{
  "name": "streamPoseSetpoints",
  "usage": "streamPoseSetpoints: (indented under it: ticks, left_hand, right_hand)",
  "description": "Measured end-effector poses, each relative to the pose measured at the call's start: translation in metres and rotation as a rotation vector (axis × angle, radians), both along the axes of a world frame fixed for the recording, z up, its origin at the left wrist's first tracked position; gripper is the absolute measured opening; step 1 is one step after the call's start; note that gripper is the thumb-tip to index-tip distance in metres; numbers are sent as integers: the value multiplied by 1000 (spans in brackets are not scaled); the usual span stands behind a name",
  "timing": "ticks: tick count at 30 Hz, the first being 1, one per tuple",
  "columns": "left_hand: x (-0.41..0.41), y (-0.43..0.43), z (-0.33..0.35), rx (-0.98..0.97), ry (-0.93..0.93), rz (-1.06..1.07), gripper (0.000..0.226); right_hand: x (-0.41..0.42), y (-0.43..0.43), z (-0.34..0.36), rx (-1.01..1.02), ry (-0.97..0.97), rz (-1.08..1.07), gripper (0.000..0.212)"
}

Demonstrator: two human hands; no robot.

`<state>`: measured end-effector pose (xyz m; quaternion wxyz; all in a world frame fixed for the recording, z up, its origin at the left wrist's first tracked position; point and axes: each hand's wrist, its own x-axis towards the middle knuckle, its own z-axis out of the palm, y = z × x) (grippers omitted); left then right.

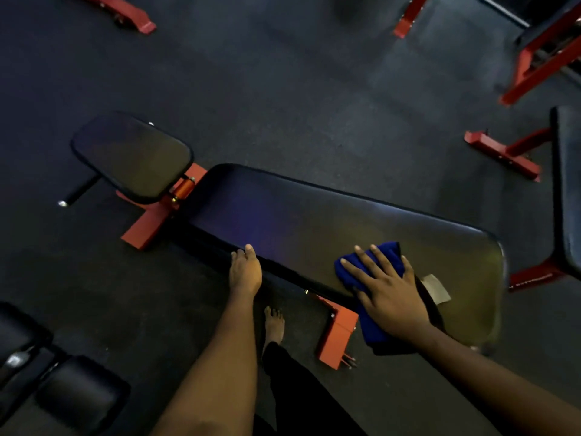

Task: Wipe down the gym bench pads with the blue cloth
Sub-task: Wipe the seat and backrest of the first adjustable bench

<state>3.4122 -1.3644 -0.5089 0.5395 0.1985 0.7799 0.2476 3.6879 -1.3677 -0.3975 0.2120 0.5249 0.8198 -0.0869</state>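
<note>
Head view: the right hand (390, 294) lies flat on the folded blue cloth (371, 262), its fingers (364, 256) spread wide and straight, pressing rather than gripping; the cloth sits on the near right part of the long black vinyl back pad (314, 215), with one end drooping over the pad's near edge. The left hand (245, 272) rests on that same near edge further left; its fingers are foreshortened, and I cannot tell whether they hook over the edge or lie straight. The step in hand looks like wiping the long pad, with the left hand as a brace; most of this pad's left and far parts lie beyond the cloth, so the job seems early or midway. The next move likely calls for sliding the flat palm leftward along the pad with steady downward pressure, keeping the cloth from bunching; the small black rounded seat pad (132, 155), far left and apart from the long pad, would then need its turn. The vinyl looks smooth with a faint sheen; a pale tag (437, 287) lies just right of the wrist. The orange-red steel frame (338, 335) stands on a dark rubber floor (283, 89); a bare foot (274, 322) is planted near it; other red frames (509, 155) and another black pad (569, 184) stand to the right in dim light.
</note>
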Motion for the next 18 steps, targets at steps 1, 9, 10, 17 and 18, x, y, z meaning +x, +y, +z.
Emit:
streamPoseSetpoints:
  ticks: [1,9,10,17,18]
  left_hand:
    - [-1,1,0,0,3,-13,61]
    - [6,0,-4,14,53,7,58]
    - [7,0,-3,17,79,28,57]
    - [-6,9,-15,64,295,106,41]
    - [-9,11,-19,57,295,113,40]
  right_hand:
    - [-8,7,-3,10,6,-11,59]
    - [-65,90,-50,10,31,0,53]
    - [-75,101,-58,7,45,7,53]
    - [-115,132,-80,-2,66,58,63]
    - [-107,115,-79,51,64,47,66]
